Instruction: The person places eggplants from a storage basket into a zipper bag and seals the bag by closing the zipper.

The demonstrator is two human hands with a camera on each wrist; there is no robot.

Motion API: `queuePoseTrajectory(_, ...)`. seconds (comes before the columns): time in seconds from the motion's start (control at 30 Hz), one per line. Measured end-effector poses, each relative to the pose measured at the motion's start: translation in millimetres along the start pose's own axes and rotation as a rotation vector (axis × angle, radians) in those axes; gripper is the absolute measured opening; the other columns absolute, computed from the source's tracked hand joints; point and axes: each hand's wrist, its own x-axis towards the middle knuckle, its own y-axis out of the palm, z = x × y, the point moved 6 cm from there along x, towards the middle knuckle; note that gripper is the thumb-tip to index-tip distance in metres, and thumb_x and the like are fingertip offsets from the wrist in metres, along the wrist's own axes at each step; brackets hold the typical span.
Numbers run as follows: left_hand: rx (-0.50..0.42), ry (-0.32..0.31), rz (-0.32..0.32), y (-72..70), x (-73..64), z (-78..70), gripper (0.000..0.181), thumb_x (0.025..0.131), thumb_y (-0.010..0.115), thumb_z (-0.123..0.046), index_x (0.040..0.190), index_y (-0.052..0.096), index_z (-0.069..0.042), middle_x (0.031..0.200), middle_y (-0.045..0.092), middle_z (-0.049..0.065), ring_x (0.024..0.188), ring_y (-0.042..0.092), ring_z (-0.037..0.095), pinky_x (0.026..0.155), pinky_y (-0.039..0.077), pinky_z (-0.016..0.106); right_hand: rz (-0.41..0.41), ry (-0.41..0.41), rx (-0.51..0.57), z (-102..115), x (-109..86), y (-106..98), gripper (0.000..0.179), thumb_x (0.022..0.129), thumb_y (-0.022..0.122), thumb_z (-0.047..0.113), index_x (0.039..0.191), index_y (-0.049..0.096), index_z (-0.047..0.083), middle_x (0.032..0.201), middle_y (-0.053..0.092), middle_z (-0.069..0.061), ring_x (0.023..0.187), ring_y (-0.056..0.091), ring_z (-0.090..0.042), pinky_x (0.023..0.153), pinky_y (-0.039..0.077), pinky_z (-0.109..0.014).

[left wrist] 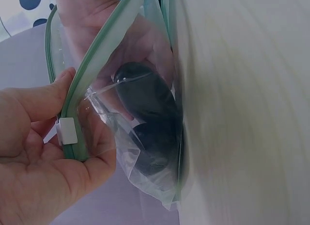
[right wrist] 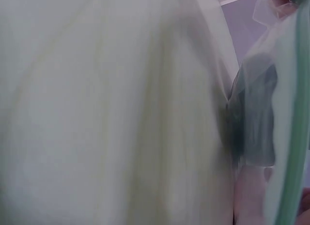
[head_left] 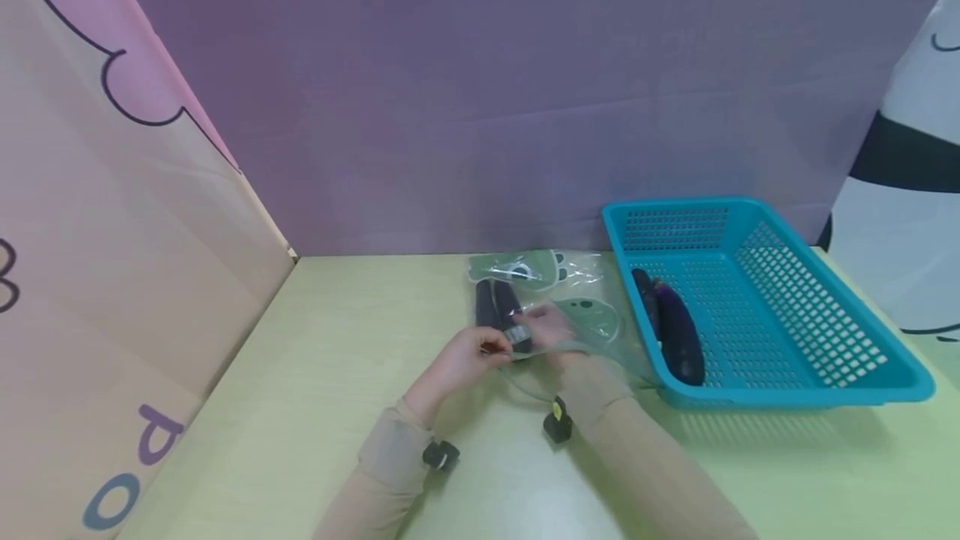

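A clear zip bag with green printed patches and a green seal lies on the table, its mouth toward me. My left hand pinches the bag's seal beside the white slider, lifting that edge. Two dark eggplants lie side by side inside, blunt ends toward the mouth. My right hand is inside the bag, to the right of the eggplants. Its fingers reach over the right-hand eggplant, as the left wrist view shows through the plastic. In the right wrist view the seal crosses before an eggplant.
A blue perforated basket stands to the right, close to the bag, with eggplants along its left side. A purple cloth backdrop rises behind the pale table. Small black wrist cameras hang at both sleeves.
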Motion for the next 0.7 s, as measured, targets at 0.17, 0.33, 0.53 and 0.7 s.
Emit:
queuePoseTrajectory(0.17,0.002,0.008,0.002,0.6,0.0,0.2,0.005,0.084,0.064,0.0,0.088,0.067,0.001,0.091,0.067,0.013,0.086,0.062,0.02,0.077,0.054,0.025,0.013,-0.011,-0.042,-1.8,-0.5,-0.1,0.04,0.088,0.061,0.028,0.11,0.06,-0.006,0.109,0.064,-0.023,0.1,0.059,-0.035,0.09,0.046,-0.045)
queuePoseTrajectory(0.33,-0.002,-0.002,0.001,0.3,-1.0,-0.5,0.005,0.084,0.065,0.0,0.088,0.067,0.001,0.092,0.067,0.013,0.087,0.062,0.021,0.076,0.054,0.024,0.016,-0.051,-0.123,0.4,-3.7,-1.7,0.045,0.089,0.059,0.031,0.115,0.057,-0.006,0.113,0.062,-0.024,0.104,0.058,-0.037,0.094,0.045,-0.048)
queuePoseTrajectory(0.53,0.009,-0.008,-0.004,-0.5,-1.2,-1.4,0.004,0.084,0.065,-0.001,0.088,0.067,0.0,0.092,0.067,0.011,0.087,0.061,0.019,0.077,0.053,0.023,0.027,-0.102,-0.195,5.4,-9.0,-3.4,0.047,0.09,0.059,0.033,0.115,0.057,-0.007,0.11,0.063,-0.023,0.1,0.059,-0.036,0.09,0.048,-0.047)
queuePoseTrajectory(0.7,-0.003,-0.007,-0.002,-0.8,-0.6,-1.3,0.004,0.084,0.064,0.0,0.088,0.067,0.0,0.091,0.067,0.011,0.086,0.061,0.019,0.077,0.053,0.023,0.051,-0.151,-0.24,10.6,-13.2,-4.6,0.041,0.09,0.059,0.031,0.106,0.062,-0.006,0.095,0.067,-0.018,0.084,0.062,-0.031,0.075,0.053,-0.041)
